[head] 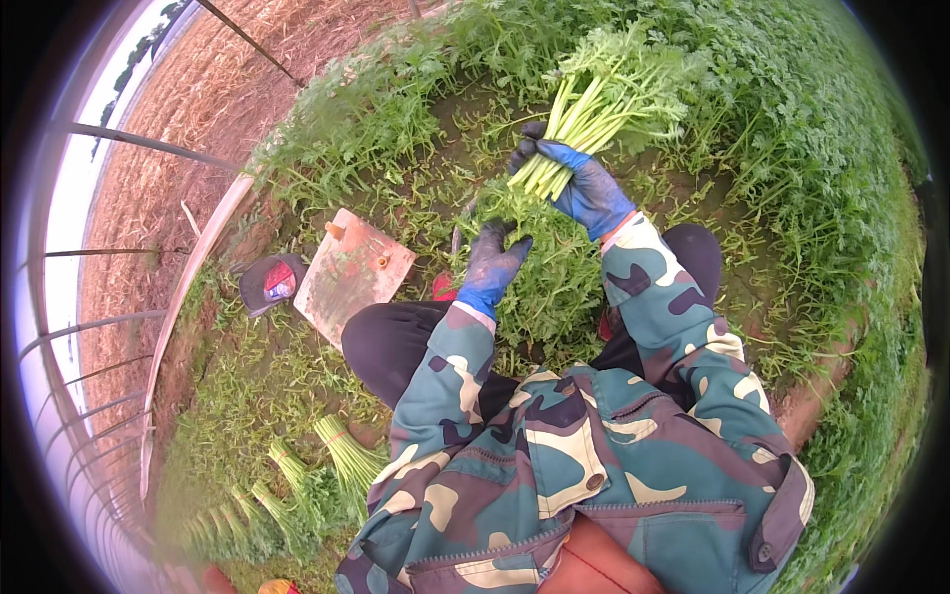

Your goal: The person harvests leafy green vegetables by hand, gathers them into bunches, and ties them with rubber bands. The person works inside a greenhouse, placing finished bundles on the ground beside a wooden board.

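Note:
My right hand (pixel 586 185), in a blue glove with dark fingertips, grips a bunch of leafy greens (pixel 586 126). Its pale cut ends point down and left, and its feathery leaves point up and right. Lower and to the left is my left hand (pixel 490 267), gloved alike, with thumb and fingers apart. Its fingertips are close to the leaves of a loose heap of greens (pixel 557 275) between my legs; whether they touch is unclear. A thin greyish tool (pixel 456 239), partly hidden, lies beside that hand.
Left of my knee lies a worn board (pixel 356 275) with pegs, beside a dark container (pixel 273 285) holding red material. Tied bundles of greens (pixel 345 445) line the ground at lower left. Uncut greens (pixel 809 148) stand ahead and right. A metal-framed tunnel wall (pixel 156 145) runs along the left.

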`<state>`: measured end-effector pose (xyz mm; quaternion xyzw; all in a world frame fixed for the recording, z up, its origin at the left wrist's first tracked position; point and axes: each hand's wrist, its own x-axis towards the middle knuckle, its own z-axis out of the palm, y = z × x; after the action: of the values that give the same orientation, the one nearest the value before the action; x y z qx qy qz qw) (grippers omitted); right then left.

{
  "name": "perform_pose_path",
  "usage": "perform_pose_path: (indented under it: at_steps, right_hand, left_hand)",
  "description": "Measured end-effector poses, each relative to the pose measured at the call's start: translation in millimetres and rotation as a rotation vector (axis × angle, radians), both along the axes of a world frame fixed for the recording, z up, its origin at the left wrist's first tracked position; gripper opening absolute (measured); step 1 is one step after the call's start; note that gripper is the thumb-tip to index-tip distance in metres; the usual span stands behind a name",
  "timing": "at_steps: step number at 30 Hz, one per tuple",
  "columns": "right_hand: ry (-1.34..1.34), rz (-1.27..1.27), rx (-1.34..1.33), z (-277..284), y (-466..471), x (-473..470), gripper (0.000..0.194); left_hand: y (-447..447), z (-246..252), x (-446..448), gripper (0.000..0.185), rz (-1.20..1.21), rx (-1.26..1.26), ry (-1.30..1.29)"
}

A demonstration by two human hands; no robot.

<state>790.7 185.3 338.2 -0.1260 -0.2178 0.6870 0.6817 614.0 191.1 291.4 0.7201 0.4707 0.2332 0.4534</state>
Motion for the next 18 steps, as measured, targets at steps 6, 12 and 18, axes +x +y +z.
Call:
perform_pose_path:
  at_steps: [6,12,18]
  right_hand:
    - [0.022,-0.042,-0.091,-5,-7,-1,0.032]
    - [0.208,0.002,-0.034,1,-4,12,0.032]
    - [0.001,0.019,-0.016,11,-12,12,0.031]
  left_hand:
    - [-3,33,3,0.033,-0.106,-0.659,-0.689]
    - [8,8,-12,0.032,-0.431,-0.672,-1.132]
    - [-12,-5,-21,0.069,-0.627,0.193,0.716]
